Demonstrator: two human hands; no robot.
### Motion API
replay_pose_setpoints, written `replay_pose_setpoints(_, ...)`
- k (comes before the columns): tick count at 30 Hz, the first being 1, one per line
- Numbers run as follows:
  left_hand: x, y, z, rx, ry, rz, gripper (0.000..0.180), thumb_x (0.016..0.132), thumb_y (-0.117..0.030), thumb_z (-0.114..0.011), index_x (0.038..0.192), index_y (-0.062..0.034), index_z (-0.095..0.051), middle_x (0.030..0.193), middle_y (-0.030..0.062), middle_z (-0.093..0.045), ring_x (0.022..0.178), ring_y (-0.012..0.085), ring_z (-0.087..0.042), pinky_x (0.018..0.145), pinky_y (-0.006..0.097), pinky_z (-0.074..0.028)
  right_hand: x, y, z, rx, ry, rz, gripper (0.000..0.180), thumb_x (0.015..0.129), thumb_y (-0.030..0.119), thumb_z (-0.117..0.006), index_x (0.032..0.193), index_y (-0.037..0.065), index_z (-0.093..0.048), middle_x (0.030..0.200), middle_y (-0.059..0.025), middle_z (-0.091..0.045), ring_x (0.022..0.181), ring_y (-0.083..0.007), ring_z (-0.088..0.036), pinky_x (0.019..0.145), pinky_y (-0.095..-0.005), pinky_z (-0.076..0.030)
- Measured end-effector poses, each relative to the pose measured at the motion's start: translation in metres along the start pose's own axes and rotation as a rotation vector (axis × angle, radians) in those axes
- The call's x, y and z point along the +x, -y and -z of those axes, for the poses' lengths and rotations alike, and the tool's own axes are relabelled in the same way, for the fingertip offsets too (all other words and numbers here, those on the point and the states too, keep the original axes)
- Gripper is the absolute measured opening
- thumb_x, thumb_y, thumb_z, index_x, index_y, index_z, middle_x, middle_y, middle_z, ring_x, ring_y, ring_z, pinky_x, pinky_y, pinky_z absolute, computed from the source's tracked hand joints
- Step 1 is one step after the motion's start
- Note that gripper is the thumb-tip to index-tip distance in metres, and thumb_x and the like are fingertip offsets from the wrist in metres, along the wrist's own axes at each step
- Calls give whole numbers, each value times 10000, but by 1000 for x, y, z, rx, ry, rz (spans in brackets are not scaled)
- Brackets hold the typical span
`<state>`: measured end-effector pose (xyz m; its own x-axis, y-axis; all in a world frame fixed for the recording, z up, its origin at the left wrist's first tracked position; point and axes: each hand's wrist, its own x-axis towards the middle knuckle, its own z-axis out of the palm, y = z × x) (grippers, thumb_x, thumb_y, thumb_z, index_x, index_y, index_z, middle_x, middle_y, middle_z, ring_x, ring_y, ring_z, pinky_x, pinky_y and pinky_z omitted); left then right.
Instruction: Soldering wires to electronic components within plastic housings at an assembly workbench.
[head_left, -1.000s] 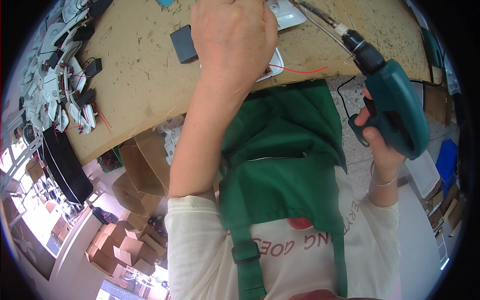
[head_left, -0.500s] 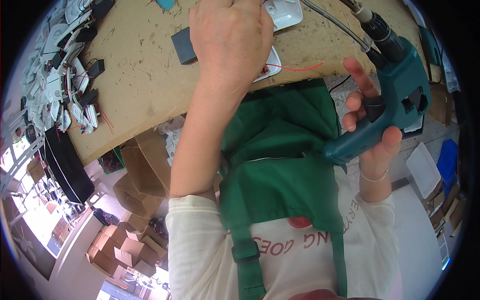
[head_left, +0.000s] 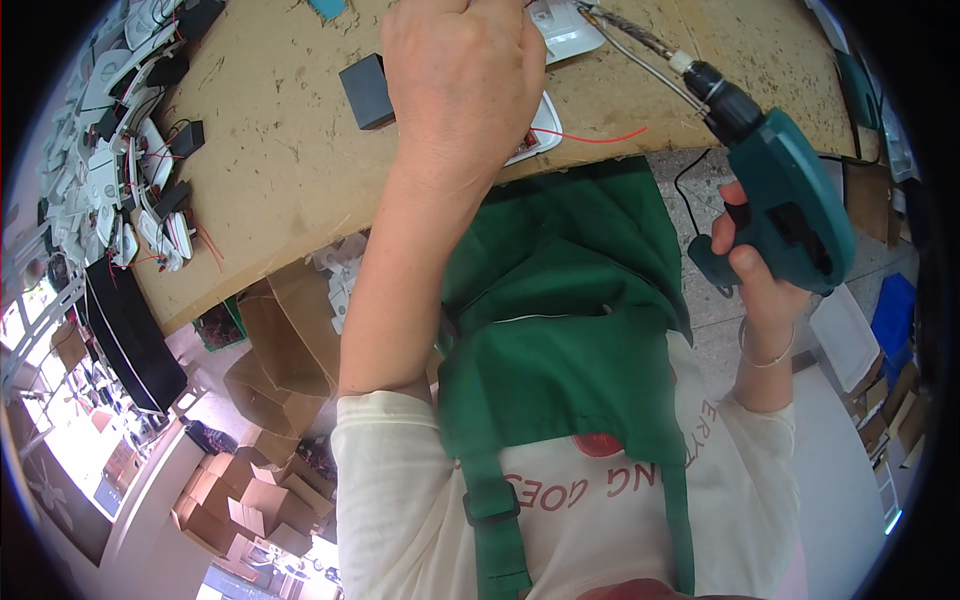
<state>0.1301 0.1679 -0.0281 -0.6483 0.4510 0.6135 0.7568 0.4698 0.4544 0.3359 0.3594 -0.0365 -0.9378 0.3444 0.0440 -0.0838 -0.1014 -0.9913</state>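
My right hand (head_left: 760, 270) is wrapped round the handle of a dark green soldering gun (head_left: 795, 200). Its metal tip and thin curved tube reach up-left to a white plastic housing (head_left: 572, 32) at the top edge. Over the work lies my left hand (head_left: 465, 85), back upward, with curled fingers partly cut off by the frame; whatever they pinch is hidden. Beneath its wrist side shows a second white plastic shell (head_left: 545, 128) with a small circuit part in it. A red wire (head_left: 595, 138) runs out from this shell to the right.
Beside my left hand stands a dark grey block (head_left: 367, 93) on the tan worktable (head_left: 270, 150). White housings with black boxes and wires (head_left: 125, 165) pile up at the table's left. Cardboard boxes (head_left: 265, 500) lie on the lower left; a black cord (head_left: 685, 185) hangs near the gun.
The soldering gun has swung over, its tip moving left to the white housing. My right fingers have closed more firmly round its handle. My left hand has barely moved.
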Motion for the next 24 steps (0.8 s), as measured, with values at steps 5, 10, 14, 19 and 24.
replay_pose_setpoints(5, 0, -1, 0, -12, -1, 15, 90, 717, 54, -633, 805, 38, -636, 917, 171, -616, 802, 363, -601, 698, 413, -483, 3, 1, -7, -177, 20, -66, 418, 769, 11, -785, 1149, -54, -620, 997, -124, -681, 811, -149, -628, 738, -274, -529)
replay_pose_setpoints(10, -1, 4, -3, 58, -14, -37, 88, 715, 48, -635, 802, 37, -635, 916, 170, -618, 794, 364, -603, 696, 412, -487, 8, 0, -10, -233, 43, -45, 378, 744, 3, -809, 1089, -27, -657, 929, -84, -690, 809, -140, -639, 744, -259, -533)
replay_pose_setpoints(14, -1, 5, -4, 96, -12, -61, 88, 714, 46, -635, 801, 37, -632, 918, 171, -619, 794, 363, -604, 696, 412, -488, 9, 1, -11, -283, 16, -61, 360, 740, 24, -822, 1061, -15, -666, 898, -68, -698, 801, -132, -644, 750, -256, -535)
replay_pose_setpoints(19, -1, 1, -2, 29, -16, -8, 94, 714, 46, -632, 808, 35, -631, 916, 171, -618, 791, 362, -604, 692, 413, -487, 10, 1, -14, -293, 27, -38, 359, 735, 31, -829, 1053, -9, -667, 894, -64, -698, 796, -133, -646, 750, -256, -533)
replay_pose_setpoints(24, 0, 0, -1, 23, -15, -11, 98, 714, 47, -631, 811, 35, -631, 913, 172, -617, 785, 363, -604, 688, 413, -487, 11, 3, -14, -346, 49, -43, 361, 736, 34, -830, 1054, -9, -666, 892, -63, -695, 793, -134, -643, 747, -256, -531)
